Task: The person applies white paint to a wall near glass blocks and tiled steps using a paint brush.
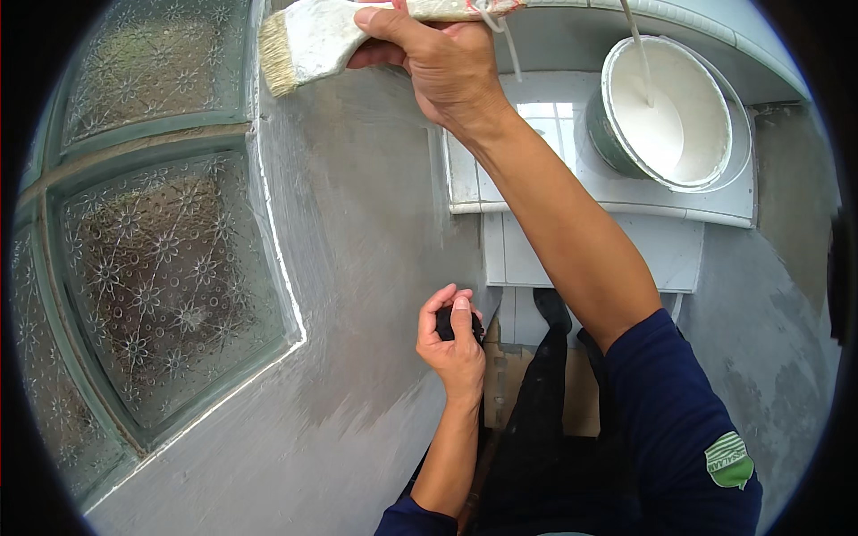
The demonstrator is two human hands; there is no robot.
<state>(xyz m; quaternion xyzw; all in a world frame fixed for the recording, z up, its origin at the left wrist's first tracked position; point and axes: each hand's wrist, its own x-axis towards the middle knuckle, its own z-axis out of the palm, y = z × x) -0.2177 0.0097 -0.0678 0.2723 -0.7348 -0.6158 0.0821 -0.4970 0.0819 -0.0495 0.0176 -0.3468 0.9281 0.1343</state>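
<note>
My right hand [442,63] grips the neck of a wide paintbrush [318,40] at the top of the view. Its pale bristles point left, beside the window frame and in front of the grey wall [362,181]. A string is tied round the far end of the paint-smeared handle. Lower down, my left hand [456,345] curls around a small black object [445,324] close to the wall. Fingers cover much of that object, so I cannot tell what it is. A bucket of white paint [704,100] stands to the right of my right forearm.
White tiled steps [596,248] descend towards my feet. A thin pale stick or cord [637,47] reaches into the bucket. Patterned glass panes [161,268] in a green frame fill the left side. Another patchy grey wall [757,348] rises on the right.
</note>
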